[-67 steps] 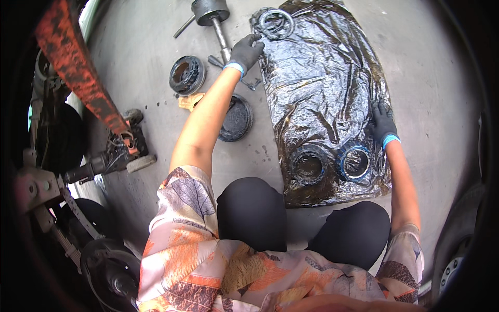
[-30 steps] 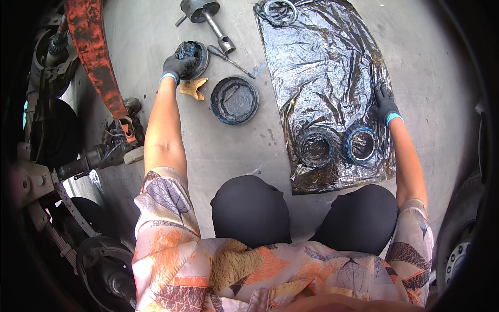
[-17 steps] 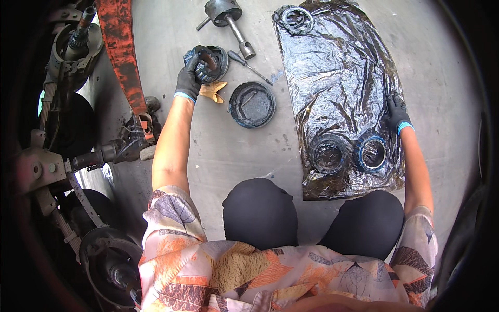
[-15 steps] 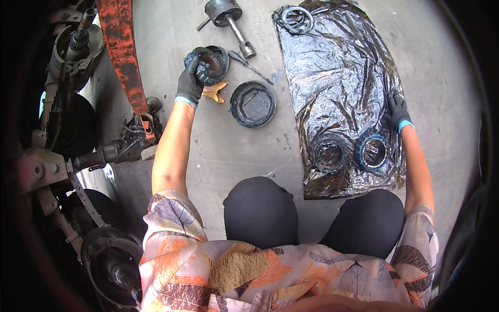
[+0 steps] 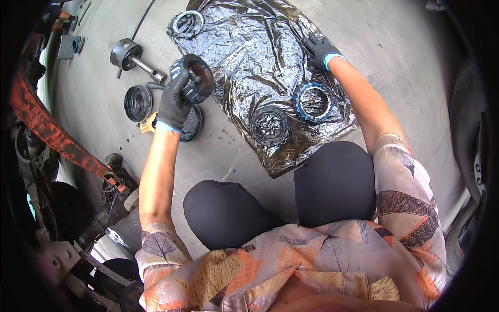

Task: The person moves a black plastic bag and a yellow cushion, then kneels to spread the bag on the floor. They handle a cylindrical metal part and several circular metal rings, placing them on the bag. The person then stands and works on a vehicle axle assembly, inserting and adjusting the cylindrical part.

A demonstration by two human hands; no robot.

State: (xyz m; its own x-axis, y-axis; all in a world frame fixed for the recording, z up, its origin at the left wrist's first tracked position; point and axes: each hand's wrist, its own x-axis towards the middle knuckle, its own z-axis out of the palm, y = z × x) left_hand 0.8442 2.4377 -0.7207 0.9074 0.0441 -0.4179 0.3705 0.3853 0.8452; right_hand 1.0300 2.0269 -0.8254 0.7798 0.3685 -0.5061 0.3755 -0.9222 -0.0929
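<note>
A dark, greasy roller bearing is in my left hand, whose black-gloved fingers grip its side. The bearing is lifted and tilted, near the left edge of a shiny dark plastic sheet. My right hand, gloved too, lies with fingers spread on the sheet's right edge. On the sheet's near part sit a bearing smeared with blue grease and a darker ring-shaped bearing. Another bearing rests at its far left corner. Below my left hand, a round dark dish is partly hidden.
Left of my hand lie a shallow round container, a crumpled tan scrap and a metal socket tool with a shaft. A worn orange beam and axle parts fill the left side. At right stands a tyre.
My left hand has raised the bearing away from the round container and moved it toward the plastic sheet. My view has turned to the right. The right hand stays on the sheet's edge.
</note>
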